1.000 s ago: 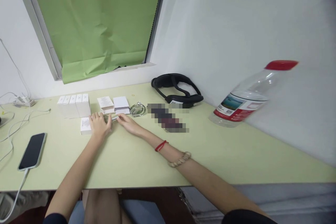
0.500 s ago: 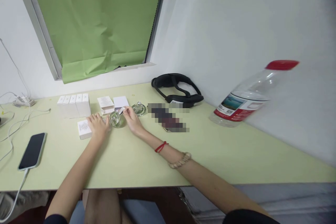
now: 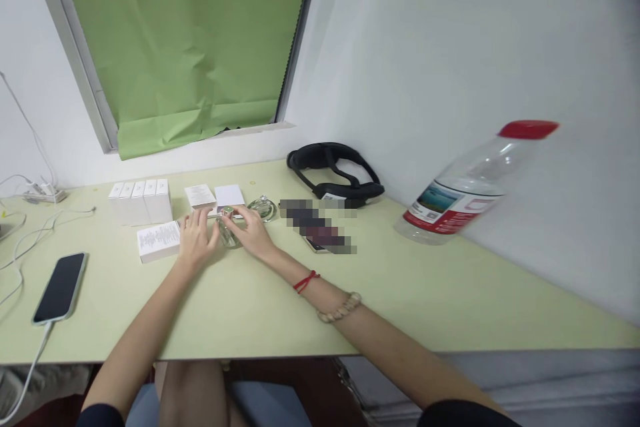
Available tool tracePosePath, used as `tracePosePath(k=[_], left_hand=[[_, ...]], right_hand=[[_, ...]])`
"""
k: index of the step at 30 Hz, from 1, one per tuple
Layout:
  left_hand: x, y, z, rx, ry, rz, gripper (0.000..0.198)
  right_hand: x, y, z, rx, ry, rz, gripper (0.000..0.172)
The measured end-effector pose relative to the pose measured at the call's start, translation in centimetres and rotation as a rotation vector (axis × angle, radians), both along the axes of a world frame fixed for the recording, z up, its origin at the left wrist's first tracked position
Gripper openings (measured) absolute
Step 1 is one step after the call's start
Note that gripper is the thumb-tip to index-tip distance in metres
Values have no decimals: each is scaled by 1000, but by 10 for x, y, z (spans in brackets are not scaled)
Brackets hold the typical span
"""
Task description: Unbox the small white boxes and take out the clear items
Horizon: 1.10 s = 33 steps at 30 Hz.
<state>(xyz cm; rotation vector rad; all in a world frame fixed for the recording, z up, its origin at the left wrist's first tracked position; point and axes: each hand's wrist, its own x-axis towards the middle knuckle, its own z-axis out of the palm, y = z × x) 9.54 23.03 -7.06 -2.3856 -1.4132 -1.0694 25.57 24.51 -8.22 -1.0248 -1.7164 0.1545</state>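
Between my hands a greenish, see-through coiled cable (image 3: pixel 229 235) stands on the desk, partly hidden by fingers. My right hand (image 3: pixel 254 232) is closed on its upper part, around a shiny silver end piece (image 3: pixel 227 211). To its left, my left hand (image 3: pixel 197 240) has its fingers apart, the thumb at the coil's side; whether it touches is hard to tell. A white box with printed text (image 3: pixel 159 241) lies just left of that hand. Behind the hands are an open white box (image 3: pixel 201 197) and another white box (image 3: pixel 230 195). A second coiled cable (image 3: pixel 263 209) rests beyond my right hand.
Several white boxes (image 3: pixel 141 200) stand in a row at the back left. A phone (image 3: pixel 61 288) with a charging cable lies at the left. A black headset (image 3: pixel 335 173), a blurred-out item (image 3: pixel 320 227) and a large red-capped bottle (image 3: pixel 450 193) occupy the right side.
My left hand has come off the printed white box and moved right, towards the coil. The box has shifted slightly left. My right hand has turned over the coil's top.
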Motion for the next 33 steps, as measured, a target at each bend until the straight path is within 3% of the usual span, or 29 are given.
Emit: tracePosePath(k=[4, 6, 21, 28, 33], left_hand=[[7, -4, -8, 63, -10, -285, 54], [9, -3, -10, 72, -22, -347, 58], [6, 4, -14, -251, -120, -286, 82], [7, 7, -12, -228, -249, -425, 54], [8, 9, -15, -195, -279, -440, 53]], right_hand=[[-1, -3, 2, 14, 15, -43, 42], [-1, -4, 2, 34, 33, -41, 43], [-2, -2, -2, 89, 35, -30, 49], [-4, -5, -1, 59, 52, -13, 50], [-4, -6, -1, 96, 85, -1, 51]])
